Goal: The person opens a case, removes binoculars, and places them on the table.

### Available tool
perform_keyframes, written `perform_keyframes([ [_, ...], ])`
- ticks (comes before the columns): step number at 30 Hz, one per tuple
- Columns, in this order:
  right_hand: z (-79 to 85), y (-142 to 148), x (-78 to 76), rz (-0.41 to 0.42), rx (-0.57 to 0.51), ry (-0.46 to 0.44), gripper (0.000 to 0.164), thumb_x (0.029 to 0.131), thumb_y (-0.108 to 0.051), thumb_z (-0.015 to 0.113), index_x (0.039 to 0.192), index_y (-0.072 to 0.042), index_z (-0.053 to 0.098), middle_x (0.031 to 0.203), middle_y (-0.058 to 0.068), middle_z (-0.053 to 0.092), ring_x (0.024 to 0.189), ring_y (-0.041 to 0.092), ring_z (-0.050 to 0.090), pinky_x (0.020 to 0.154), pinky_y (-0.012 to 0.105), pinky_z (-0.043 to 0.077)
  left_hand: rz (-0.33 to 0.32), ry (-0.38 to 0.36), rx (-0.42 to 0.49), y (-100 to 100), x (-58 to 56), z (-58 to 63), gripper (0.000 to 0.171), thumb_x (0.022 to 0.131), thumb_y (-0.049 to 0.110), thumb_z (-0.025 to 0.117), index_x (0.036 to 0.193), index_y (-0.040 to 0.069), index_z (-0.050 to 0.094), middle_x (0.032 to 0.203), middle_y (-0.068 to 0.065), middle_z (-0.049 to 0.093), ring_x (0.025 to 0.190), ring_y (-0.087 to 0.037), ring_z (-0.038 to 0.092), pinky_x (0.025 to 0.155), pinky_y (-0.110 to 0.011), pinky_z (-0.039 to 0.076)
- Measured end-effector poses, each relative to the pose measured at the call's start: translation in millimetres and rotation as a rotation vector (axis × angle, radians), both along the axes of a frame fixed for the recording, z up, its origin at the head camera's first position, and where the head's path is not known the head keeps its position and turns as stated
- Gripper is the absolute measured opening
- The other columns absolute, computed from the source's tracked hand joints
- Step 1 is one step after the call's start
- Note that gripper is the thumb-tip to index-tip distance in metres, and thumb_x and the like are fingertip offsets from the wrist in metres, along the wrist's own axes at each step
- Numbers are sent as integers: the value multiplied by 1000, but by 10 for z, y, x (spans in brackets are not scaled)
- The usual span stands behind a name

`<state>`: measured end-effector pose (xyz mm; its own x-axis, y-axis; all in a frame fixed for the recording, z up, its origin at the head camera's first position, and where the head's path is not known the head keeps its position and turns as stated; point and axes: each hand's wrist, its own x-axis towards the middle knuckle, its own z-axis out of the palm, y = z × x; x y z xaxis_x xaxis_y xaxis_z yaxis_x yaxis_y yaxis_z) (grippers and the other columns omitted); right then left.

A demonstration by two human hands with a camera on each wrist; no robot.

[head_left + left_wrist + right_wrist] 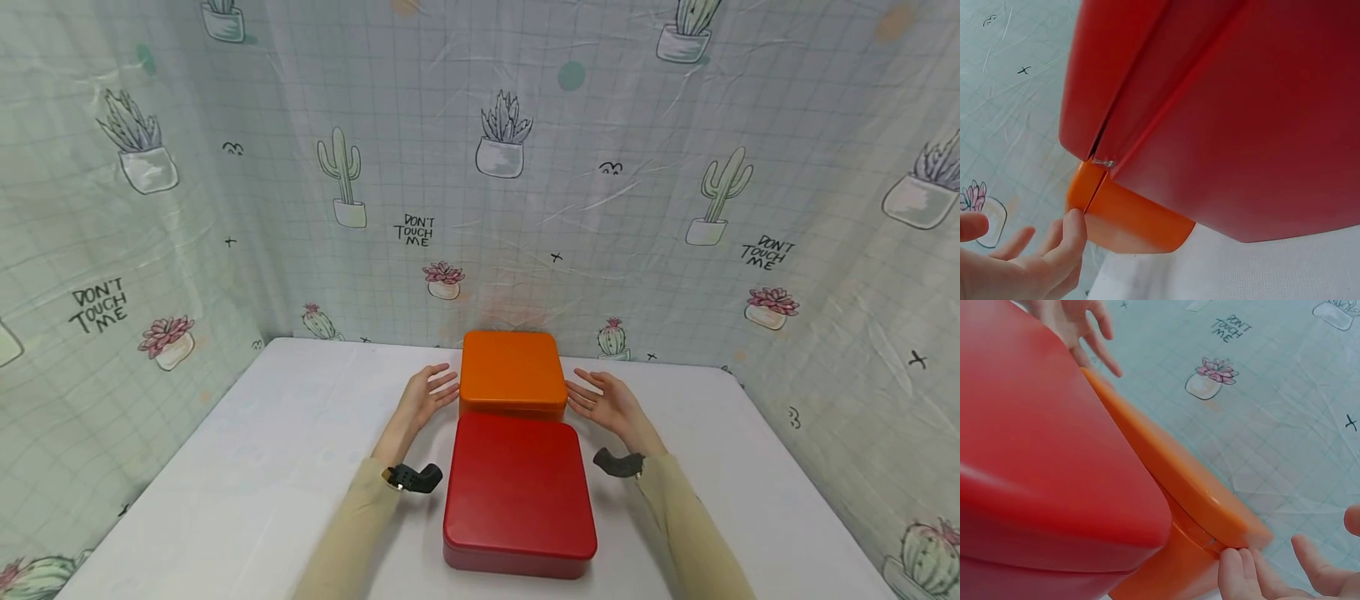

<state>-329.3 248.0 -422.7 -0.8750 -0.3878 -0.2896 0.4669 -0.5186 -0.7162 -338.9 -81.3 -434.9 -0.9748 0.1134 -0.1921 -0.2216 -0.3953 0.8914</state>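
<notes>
At the far edge of the white table (247, 450), against the curtain, sits a smooth, glossy orange box with rounded corners (512, 367), its lid on. The person's left hand (427, 396) is beside its left side, fingers apart and loosely extended; the right hand (606, 404) mirrors it on the other side, fingers also spread, neither wrapped round the box. From the head it is hard to tell whether they touch it, but the wrist views show fingertips of each hand against its side, near the lid seam. Just nearer the person lies a larger, satin-smooth red box with rounded corners (519, 487), also lidded; the head view does not settle whether the two boxes touch. Only the left wrist view reveals a small shiny fitting (1104, 162) at the red box's seam. Beige sleeves (348, 525) flank it, and behind hangs a pale, grid-lined curtain printed with potted cacti (420, 100).
</notes>
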Motion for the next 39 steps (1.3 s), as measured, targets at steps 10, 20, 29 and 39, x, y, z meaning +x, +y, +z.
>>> perform_keyframes([
  [10, -29, 26, -54, -7, -12, 0, 53, 96, -26, 31, 144, -17, 9, 150, 14, 6, 122, 23, 36, 112, 37, 18, -42, -23, -51, 4, -44, 67, 49, 94, 26, 33, 135, 0, 31, 134, -29, 38, 119, -39, 43, 100, -45, 36],
  [20, -9, 34, -78, 10, 21, 7, 55, 96, -26, 34, 144, -16, 10, 149, 14, 7, 118, 23, 40, 111, 37, 19, -100, -5, -68, -24, -57, 129, 48, 92, 26, 33, 132, -1, 34, 132, -25, 43, 117, -38, 47, 98, -46, 38],
  [29, 9, 57, -77, 54, -28, 8, 54, 97, -26, 27, 145, -18, 3, 151, 12, 2, 124, 24, 32, 112, 38, 15, -47, -58, -96, 15, -89, 106, 52, 91, 23, 34, 134, -6, 29, 135, -28, 36, 114, -38, 46, 99, -46, 37],
  [39, 24, 51, -63, 17, -16, -10, 54, 97, -25, 30, 144, -16, 8, 150, 13, 5, 125, 26, 30, 112, 38, 17, -60, -109, -112, 9, -93, 89, 51, 90, 23, 37, 132, -6, 32, 132, -30, 39, 94, -31, 55, 94, -48, 40],
])
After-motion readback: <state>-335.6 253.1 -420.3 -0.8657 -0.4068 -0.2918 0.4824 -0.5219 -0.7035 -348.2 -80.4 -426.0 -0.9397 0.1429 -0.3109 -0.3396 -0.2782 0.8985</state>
